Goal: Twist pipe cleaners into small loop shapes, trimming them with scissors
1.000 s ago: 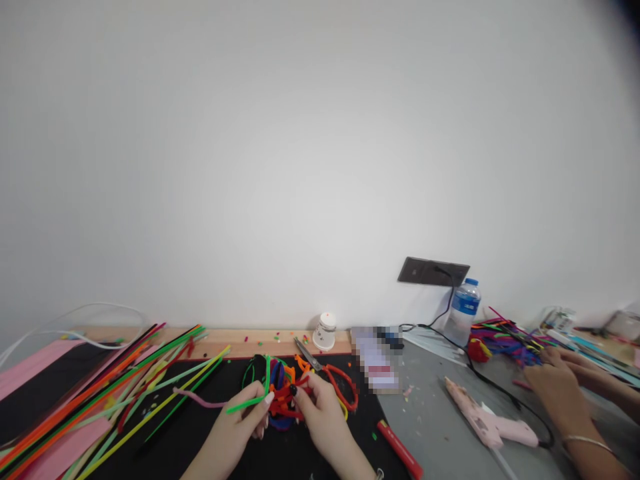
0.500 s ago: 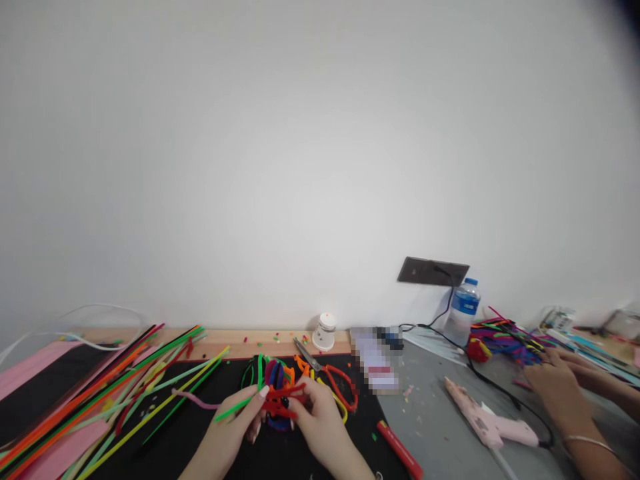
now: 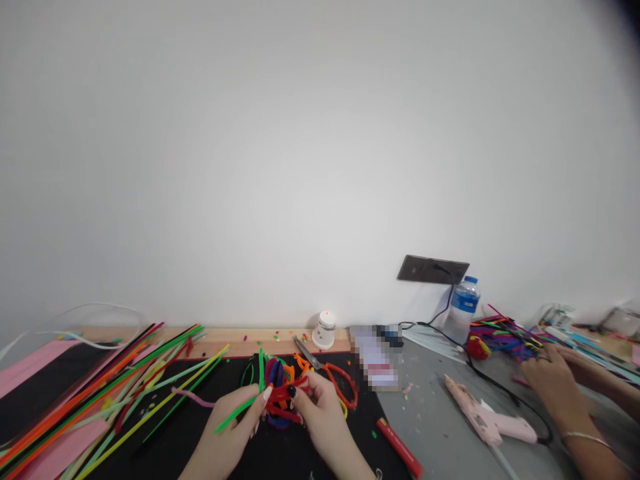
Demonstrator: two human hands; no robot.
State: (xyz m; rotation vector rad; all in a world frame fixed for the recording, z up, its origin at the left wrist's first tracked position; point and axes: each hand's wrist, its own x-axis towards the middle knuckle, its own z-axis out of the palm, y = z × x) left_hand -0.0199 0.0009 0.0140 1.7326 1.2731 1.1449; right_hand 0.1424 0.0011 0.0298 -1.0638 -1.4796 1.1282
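Note:
My left hand (image 3: 233,421) is closed on a green pipe cleaner (image 3: 235,415), pinched between thumb and fingers, with its bent end standing up. Across from it, my right hand (image 3: 320,407) pinches red pipe cleaners (image 3: 286,392) between thumb and forefinger. The red and green pieces meet between the two hands. Directly behind and below them lies a bundle of coiled pipe cleaners (image 3: 273,371) in purple, blue and orange, partly hidden by my fingers. Orange-handled scissors (image 3: 340,385) rest on the black mat (image 3: 180,440) just beyond my right hand.
Loose pipe cleaners (image 3: 125,393) spread over the left side. A paper cup (image 3: 325,331) stands by the wall. To the right are a red tube (image 3: 400,448), a pink glue gun (image 3: 485,417) with cord, a water bottle (image 3: 463,310) and another person's hand (image 3: 553,387).
My right thumb has shifted slightly up and right along the red pipe cleaners, which now sit more bunched under it. My left hand keeps its pinch in nearly the same place.

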